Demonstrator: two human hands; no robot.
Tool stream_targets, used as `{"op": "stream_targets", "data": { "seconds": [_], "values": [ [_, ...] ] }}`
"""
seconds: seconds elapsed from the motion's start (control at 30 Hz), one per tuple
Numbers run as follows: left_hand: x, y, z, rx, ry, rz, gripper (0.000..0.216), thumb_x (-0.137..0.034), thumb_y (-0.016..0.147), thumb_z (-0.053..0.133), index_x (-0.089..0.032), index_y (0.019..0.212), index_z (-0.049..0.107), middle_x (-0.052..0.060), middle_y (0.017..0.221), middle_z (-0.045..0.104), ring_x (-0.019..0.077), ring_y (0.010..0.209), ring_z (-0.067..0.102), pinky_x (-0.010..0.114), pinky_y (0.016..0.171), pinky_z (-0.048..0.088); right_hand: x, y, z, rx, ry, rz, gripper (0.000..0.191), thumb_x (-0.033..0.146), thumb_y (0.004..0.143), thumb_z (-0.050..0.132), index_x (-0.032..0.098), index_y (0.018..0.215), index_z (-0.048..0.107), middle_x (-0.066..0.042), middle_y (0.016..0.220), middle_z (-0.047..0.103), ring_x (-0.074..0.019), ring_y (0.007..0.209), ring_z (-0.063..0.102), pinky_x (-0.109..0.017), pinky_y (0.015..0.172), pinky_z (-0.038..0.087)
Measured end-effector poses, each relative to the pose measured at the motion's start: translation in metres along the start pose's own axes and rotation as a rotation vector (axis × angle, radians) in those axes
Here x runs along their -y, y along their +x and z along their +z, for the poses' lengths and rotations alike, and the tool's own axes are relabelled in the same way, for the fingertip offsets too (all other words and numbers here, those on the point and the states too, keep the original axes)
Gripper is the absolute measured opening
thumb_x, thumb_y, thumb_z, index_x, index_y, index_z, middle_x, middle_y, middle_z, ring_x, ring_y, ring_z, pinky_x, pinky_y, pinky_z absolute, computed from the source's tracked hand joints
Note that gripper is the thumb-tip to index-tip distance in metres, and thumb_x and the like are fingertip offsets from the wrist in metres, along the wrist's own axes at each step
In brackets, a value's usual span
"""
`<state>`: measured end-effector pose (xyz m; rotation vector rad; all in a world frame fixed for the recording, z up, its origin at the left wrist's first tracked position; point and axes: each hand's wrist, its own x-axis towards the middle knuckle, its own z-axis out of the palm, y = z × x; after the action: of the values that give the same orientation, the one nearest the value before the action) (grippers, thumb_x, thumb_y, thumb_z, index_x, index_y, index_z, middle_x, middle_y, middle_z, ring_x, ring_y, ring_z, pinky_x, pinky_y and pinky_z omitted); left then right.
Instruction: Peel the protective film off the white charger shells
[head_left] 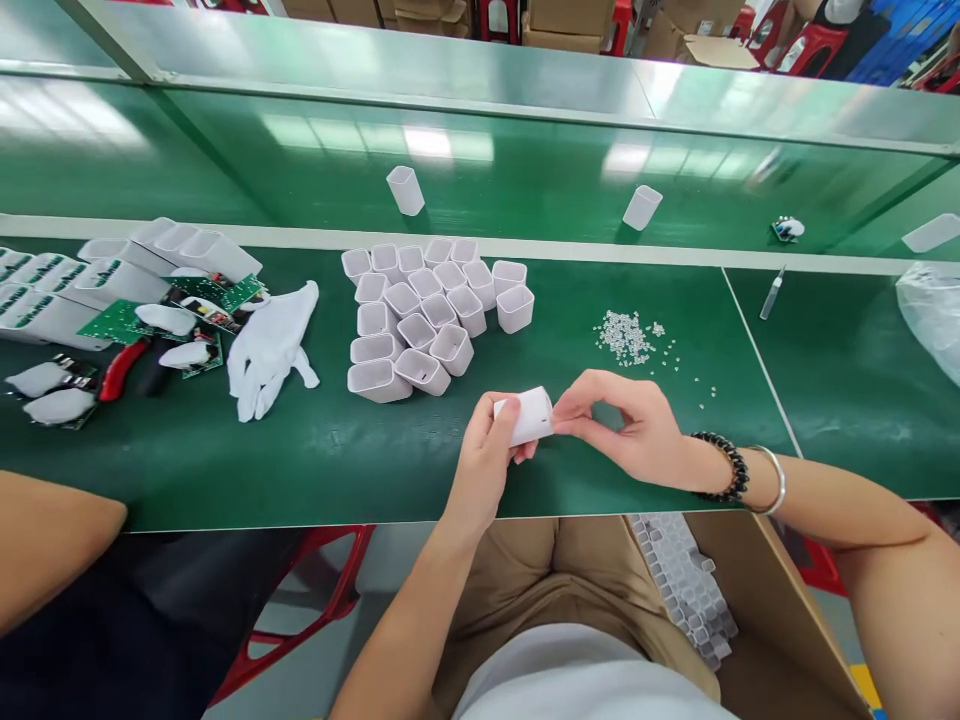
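My left hand (486, 455) grips a small white plastic housing (529, 412) just above the near edge of the green bench. My right hand (628, 420) pinches at the housing's right end, thumb and fingers closed together; whether a tiny part sits in the pinch is hidden. Behind them a cluster of several empty white housings (431, 315) stands open side up. A scatter of tiny clear beads (626, 335) lies to the right of that cluster, just beyond my right hand.
White gloves (271, 345), green circuit boards (120, 322) and red-handled cutters (120, 368) lie at left. Two single housings (406, 189) (643, 207) stand on the belt behind. A tool (772, 293) and clear bag (934, 312) lie right. Another person's arm (52, 540) is at lower left. A carton with a white tray (686, 585) sits below.
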<state>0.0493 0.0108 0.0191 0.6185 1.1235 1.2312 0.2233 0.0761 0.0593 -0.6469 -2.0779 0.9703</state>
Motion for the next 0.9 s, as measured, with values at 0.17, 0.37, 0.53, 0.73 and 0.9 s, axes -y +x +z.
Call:
{"op": "stream_targets", "data": {
  "seconds": [0.17,0.37,0.53,0.73,0.9],
  "values": [
    [0.002,-0.003,-0.002,0.02,0.003,0.019,0.04,-0.051,0.091,0.067,-0.022,0.114,0.053,-0.003,0.08,0.06,0.0072,0.055,0.052,0.02,0.051,0.038,-0.009,-0.004,0.006,-0.084,-0.098,-0.166,0.011,0.009,0.092,0.066,0.019,0.093,0.068,-0.002,0.08,0.073,-0.0129,0.069,0.066,-0.025,0.062,0.056],
    [0.002,-0.006,0.002,-0.017,0.126,0.079,0.032,-0.048,0.093,0.065,-0.02,0.108,0.063,-0.004,0.065,0.056,0.008,0.055,0.051,0.02,0.05,0.035,-0.009,-0.004,0.002,-0.04,-0.264,-0.31,0.018,0.006,0.093,0.062,0.02,0.099,0.07,-0.003,0.079,0.073,-0.015,0.072,0.067,-0.027,0.064,0.059],
    [0.001,-0.006,0.006,-0.041,0.136,0.073,0.034,-0.048,0.092,0.068,-0.02,0.109,0.062,-0.003,0.069,0.059,0.008,0.055,0.053,0.02,0.051,0.039,-0.01,-0.004,0.0,-0.004,-0.336,-0.362,0.021,0.003,0.092,0.061,0.019,0.102,0.071,-0.004,0.077,0.072,-0.0153,0.071,0.066,-0.027,0.064,0.059],
    [0.0,-0.006,0.007,-0.034,0.115,0.076,0.031,-0.046,0.092,0.068,-0.02,0.108,0.062,-0.003,0.075,0.061,0.0067,0.056,0.053,0.019,0.051,0.04,-0.011,-0.005,-0.003,0.03,-0.378,-0.363,0.028,0.005,0.093,0.059,0.022,0.112,0.07,-0.003,0.08,0.074,-0.0167,0.072,0.066,-0.03,0.065,0.059],
    [-0.002,-0.007,0.006,-0.013,0.102,0.048,0.031,-0.046,0.091,0.069,-0.021,0.108,0.061,-0.002,0.079,0.062,0.0065,0.058,0.054,0.019,0.052,0.041,-0.011,-0.005,-0.004,0.066,-0.414,-0.368,0.029,0.005,0.093,0.057,0.021,0.115,0.07,-0.006,0.082,0.074,-0.018,0.076,0.067,-0.031,0.068,0.061]
  ]
}}
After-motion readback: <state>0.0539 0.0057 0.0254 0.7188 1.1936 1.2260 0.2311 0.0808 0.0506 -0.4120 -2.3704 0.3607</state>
